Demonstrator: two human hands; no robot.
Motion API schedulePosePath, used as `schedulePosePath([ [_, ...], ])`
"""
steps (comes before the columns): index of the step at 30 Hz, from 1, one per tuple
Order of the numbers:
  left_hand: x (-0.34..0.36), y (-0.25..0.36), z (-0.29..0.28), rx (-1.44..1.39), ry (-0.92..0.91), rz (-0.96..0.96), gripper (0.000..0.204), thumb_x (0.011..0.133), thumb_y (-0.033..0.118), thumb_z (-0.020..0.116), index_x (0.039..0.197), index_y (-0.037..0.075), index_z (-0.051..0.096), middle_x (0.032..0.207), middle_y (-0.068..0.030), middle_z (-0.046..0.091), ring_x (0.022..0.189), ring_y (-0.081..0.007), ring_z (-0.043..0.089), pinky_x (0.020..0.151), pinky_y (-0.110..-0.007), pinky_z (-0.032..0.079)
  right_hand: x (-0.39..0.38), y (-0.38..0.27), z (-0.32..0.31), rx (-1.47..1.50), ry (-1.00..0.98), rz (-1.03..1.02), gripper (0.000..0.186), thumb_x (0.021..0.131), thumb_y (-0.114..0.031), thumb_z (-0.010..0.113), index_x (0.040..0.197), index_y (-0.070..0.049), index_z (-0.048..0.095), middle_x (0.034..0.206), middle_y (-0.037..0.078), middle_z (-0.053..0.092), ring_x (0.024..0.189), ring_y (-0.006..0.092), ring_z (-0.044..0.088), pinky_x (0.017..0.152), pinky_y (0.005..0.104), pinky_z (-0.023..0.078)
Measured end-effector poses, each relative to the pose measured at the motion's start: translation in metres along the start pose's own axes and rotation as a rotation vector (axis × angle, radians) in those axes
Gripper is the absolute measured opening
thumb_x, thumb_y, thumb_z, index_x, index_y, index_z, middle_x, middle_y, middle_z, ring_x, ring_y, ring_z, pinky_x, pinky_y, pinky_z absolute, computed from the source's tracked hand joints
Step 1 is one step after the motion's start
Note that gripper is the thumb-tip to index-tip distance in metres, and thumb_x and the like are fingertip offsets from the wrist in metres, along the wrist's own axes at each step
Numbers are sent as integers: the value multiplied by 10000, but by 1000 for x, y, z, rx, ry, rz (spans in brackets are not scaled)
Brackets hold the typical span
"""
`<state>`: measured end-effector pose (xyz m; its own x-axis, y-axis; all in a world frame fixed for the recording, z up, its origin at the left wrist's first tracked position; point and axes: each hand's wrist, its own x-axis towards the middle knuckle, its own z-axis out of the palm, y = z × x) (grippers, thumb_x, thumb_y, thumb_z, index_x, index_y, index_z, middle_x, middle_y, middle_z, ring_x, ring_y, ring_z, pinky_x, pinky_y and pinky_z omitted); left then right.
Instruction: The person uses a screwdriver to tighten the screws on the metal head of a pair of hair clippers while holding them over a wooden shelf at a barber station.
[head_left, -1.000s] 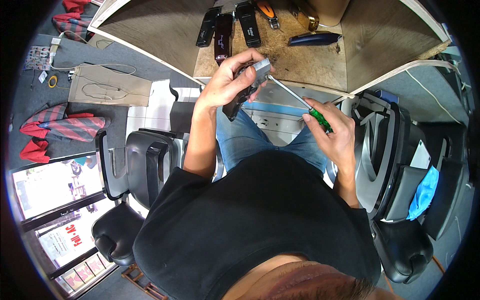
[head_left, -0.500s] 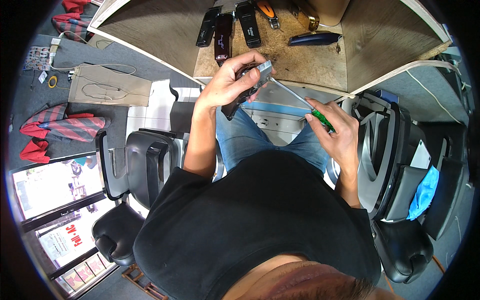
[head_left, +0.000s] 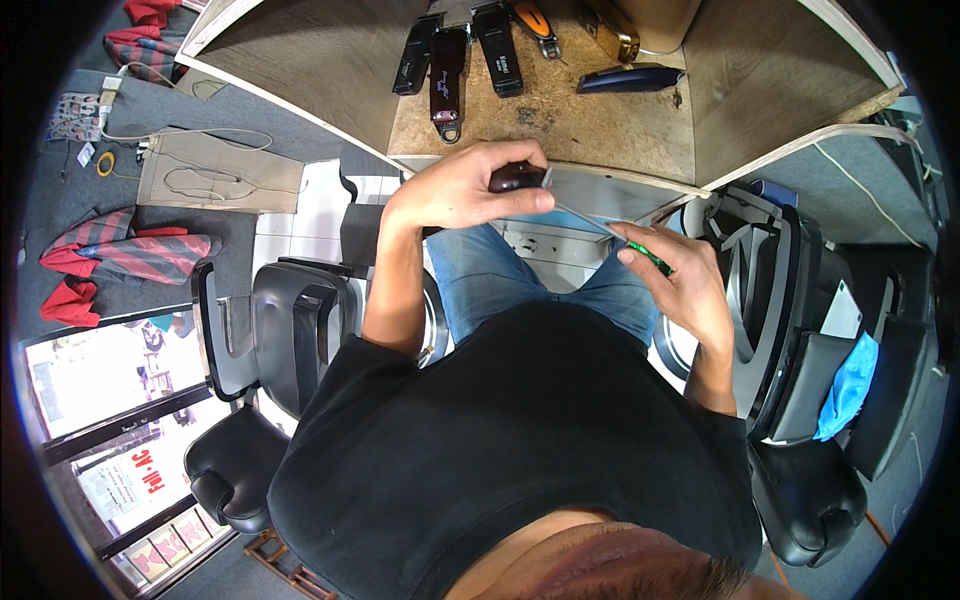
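My left hand is closed around a dark hair clipper, held just in front of the wooden shelf's edge. Most of its body is hidden by my fingers. In my right hand is a screwdriver with a green handle. Its thin metal shaft points up and left, and the tip reaches the clipper's pale metal end; whether it sits in a screw I cannot tell.
On the wooden shelf lie a maroon clipper, a black clipper, an orange trimmer and a dark blue trimmer. Black salon chairs flank me. A blue cloth hangs at right.
The clipper has been turned in my left hand, which now sits lower and covers more of it. My right hand has shifted slightly down and right, still with the screwdriver.
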<state>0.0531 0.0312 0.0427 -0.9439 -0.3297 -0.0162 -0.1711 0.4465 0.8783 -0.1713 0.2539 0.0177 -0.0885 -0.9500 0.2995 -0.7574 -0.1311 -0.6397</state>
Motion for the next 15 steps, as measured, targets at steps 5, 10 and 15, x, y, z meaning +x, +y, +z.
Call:
schedulePosePath([
  [5,3,11,3,102,-90,-80,375,975,360,765,1084,28,627,763,-54,634,692,-127,529,627,-320,442,-9,-1,5,290,-166,215,326,941,-153,745,1263,-106,734,826,114,697,704,276,701,606,384,516],
  [10,-2,24,-1,278,-127,-160,570,939,557,733,1077,7,681,814,-168,674,747,-297,669,663,-404,496,-11,-3,14,-106,-75,-102,446,945,-127,731,1387,-166,687,723,134,585,600,284,602,586,352,498],
  [15,-4,27,0,405,-69,55,552,920,521,758,1131,18,676,867,-183,685,790,-308,686,694,-409,503,-22,0,20,591,-198,231,397,1055,-180,627,1449,-132,638,695,20,522,566,136,490,511,276,398],
])
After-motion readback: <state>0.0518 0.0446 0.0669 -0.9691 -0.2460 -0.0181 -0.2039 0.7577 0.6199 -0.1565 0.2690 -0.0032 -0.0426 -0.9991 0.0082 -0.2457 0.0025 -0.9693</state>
